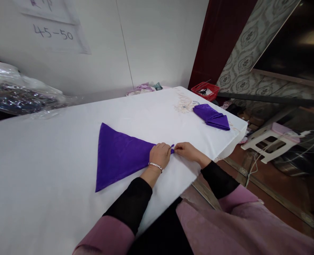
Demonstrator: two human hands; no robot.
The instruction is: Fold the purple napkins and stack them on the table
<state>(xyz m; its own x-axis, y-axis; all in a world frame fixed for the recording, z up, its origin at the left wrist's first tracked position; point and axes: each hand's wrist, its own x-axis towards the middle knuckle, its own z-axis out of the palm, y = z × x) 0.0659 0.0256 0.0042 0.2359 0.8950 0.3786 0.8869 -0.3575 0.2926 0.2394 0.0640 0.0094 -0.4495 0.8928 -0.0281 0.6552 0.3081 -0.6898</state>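
Observation:
A purple cloth lies on the white-covered table, wide at its left end and gathered narrow toward the right. My left hand, with a silver bracelet at the wrist, is closed around the narrow part. Just to its right, my right hand pinches the small tip that sticks out past the left hand. Part of the cloth is hidden under my left fingers. A second purple cloth, folded into layers, rests farther back on the right side of the table.
The white tablecloth has embroidery near its far right corner. Behind that corner stands a red basket. A plastic-wrapped bundle lies at the left by the wall. Right of the table are a pink-and-white stool and loose white cables.

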